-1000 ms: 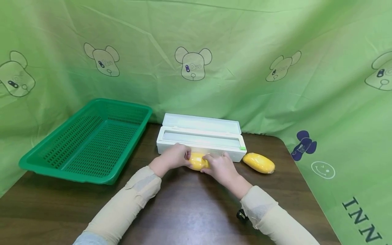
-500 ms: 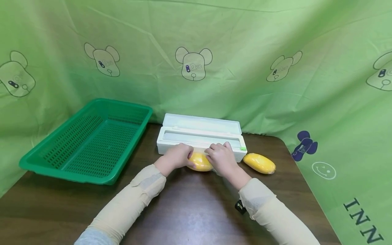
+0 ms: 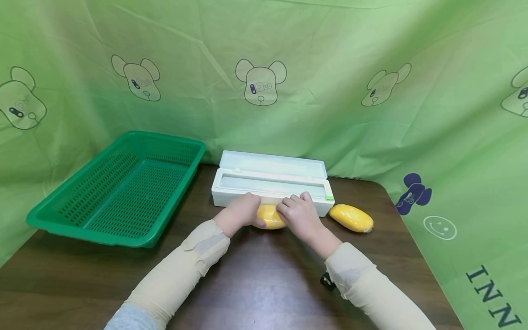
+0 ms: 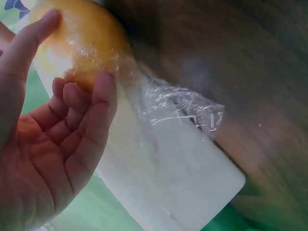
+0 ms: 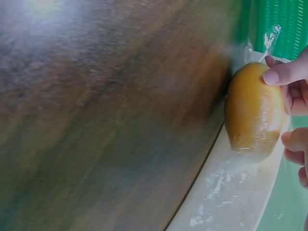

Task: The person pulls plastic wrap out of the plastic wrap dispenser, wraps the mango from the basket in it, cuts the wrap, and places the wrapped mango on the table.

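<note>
A yellow mango (image 3: 270, 217) wrapped in clear plastic film lies against the front of a white film dispenser box (image 3: 220, 198). My left hand (image 3: 244, 210) grips its left end. In the left wrist view the thumb (image 4: 48, 20) presses on the mango's skin and the curled fingers (image 4: 102, 89) sit at its end. A loose crinkled tail of film (image 4: 180, 108) sticks out from there over the box. My right hand (image 3: 300, 217) holds the mango's other end with curled fingers. In the right wrist view, its fingertips (image 5: 293, 140) are right at the mango's side, with more film (image 5: 224, 185) spreading past the end.
The dispenser's translucent lid (image 3: 272, 163) stands raised behind it. Right of the box lies a second film-wrapped mango (image 3: 351, 218). A green plastic basket (image 3: 171, 220) sits at the left of the brown wooden table (image 3: 255, 275). A green printed curtain (image 3: 321, 123) hangs behind.
My right hand has shifted slightly up and over the mango's right end, its fingers now higher. The left hand has moved a little right. The mango stays in front of the box.
</note>
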Action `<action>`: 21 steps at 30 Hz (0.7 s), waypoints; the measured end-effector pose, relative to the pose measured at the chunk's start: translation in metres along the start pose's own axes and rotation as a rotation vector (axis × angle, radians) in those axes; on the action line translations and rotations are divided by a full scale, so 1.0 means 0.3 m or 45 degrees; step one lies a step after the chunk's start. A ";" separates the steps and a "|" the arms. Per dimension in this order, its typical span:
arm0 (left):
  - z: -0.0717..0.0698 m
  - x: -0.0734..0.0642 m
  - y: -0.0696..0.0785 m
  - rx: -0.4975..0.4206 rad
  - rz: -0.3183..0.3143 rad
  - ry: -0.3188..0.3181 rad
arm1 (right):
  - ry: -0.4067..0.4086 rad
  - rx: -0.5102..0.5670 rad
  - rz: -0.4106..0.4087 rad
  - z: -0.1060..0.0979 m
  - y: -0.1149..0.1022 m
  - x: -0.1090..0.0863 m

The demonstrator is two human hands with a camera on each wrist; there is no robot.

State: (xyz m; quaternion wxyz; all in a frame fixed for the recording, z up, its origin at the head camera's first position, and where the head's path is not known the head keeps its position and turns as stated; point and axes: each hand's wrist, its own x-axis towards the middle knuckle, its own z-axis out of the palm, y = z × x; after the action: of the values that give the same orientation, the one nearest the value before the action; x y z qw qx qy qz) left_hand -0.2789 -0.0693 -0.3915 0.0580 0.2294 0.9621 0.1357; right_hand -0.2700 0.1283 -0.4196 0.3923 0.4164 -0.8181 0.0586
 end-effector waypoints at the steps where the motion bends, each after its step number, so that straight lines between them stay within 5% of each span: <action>1: -0.002 0.001 0.003 0.004 -0.001 -0.002 | 0.011 0.003 -0.015 0.000 0.001 -0.002; 6: -0.012 0.004 0.020 0.030 -0.016 -0.031 | 0.023 0.036 -0.052 -0.005 0.004 -0.011; 15: -0.015 0.003 0.034 0.064 -0.051 -0.091 | -0.106 0.128 -0.135 -0.025 0.021 -0.027; 21: -0.013 0.002 0.030 0.052 -0.047 -0.101 | -0.125 0.212 -0.096 -0.028 0.026 -0.042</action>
State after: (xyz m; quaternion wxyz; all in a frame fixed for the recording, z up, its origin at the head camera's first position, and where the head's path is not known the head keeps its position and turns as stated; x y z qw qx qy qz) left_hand -0.2764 -0.0622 -0.3851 0.0936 0.2181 0.9657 0.1056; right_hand -0.2662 0.1448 -0.4208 0.3178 0.4802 -0.8125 0.0911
